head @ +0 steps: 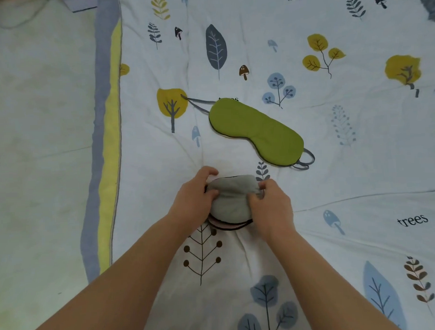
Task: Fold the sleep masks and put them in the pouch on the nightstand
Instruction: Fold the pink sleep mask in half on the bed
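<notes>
A grey sleep mask (231,197) lies folded in half on the quilt, with a pink, black-edged mask (228,226) peeking out beneath its near edge. My left hand (195,200) grips the grey mask's left side and my right hand (269,205) pinches its right side. A green sleep mask (256,131) lies flat and unfolded just beyond, its grey strap trailing out at both ends. The pouch and the nightstand are out of view.
The masks rest on a white quilt (335,185) printed with trees and leaves. Its grey and yellow border (105,168) runs down the left. A pale sheet (38,146) lies left of that.
</notes>
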The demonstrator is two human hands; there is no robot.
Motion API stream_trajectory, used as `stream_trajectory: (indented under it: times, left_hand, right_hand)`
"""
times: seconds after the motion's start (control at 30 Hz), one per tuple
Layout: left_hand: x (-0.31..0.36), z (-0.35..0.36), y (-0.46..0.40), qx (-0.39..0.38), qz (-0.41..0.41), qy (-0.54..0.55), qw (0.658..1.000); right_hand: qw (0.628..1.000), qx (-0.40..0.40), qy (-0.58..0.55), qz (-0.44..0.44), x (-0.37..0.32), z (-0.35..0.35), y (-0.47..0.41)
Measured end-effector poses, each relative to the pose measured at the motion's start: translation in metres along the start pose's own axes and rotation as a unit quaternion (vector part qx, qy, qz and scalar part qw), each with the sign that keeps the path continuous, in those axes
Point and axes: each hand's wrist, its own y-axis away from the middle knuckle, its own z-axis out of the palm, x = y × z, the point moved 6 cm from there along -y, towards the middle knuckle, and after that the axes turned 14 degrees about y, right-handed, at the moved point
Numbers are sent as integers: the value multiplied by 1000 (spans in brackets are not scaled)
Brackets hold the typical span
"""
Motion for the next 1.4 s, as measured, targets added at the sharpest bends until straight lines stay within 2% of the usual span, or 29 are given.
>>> stream_trajectory:
  times: [0.03,0.1,0.17,0.23,0.27,0.33,0.4,0.5,0.7,0.8,0.87,0.93,1.0,1.1,1.2,1.3,1.4]
  left_hand:
    - [0,-5,1,37,9,-68,997]
    - [7,-20,8,158,44,-169,972]
    - [17,-15,19,203,110,-186,955]
    - [24,9,28,172,176,-226,943]
    - [22,23,29,137,182,-254,940]
    - [1,42,25,61,141,-299,942]
    - [-28,47,20,26,109,-324,939]
    - [-37,45,22,33,124,-351,928]
    - [-43,46,12,7,90,-332,939]
    - [-28,42,15,1,85,-309,947]
    - [-15,31,18,46,86,-285,953]
    - [-6,19,21,96,67,-257,959]
    - [-4,15,21,91,24,-220,971]
    - [-4,23,21,24,-8,-160,987]
    - [-6,18,21,26,-18,-79,996]
    - [-3,-8,18,100,2,-23,995]
    - [1,-38,11,170,25,-24,985]
  right_hand:
    - [1000,22,13,8,2,-2,0]
    - [993,70,90,0,2,-5,3]
    - [972,116,186,-84,-8,-1,12]
    - [951,125,220,-180,-18,13,21]
    - [941,108,243,-209,-19,21,22]
    - [922,70,301,-232,-10,36,18]
    - [907,52,341,-240,3,45,13]
    - [901,35,353,-249,10,51,10]
    - [900,0,365,-236,6,50,5]
    - [916,-8,318,-244,-6,35,9]
    - [946,52,233,-219,-10,14,11]
    - [975,102,136,-143,-4,-4,11]
    - [991,77,83,-66,4,-8,8]
    - [997,-1,67,-25,5,0,5]
    - [999,-21,5,-38,-3,4,7]
    - [995,-9,-58,-80,-23,5,8]
    - [988,-1,-90,-125,-53,13,4]
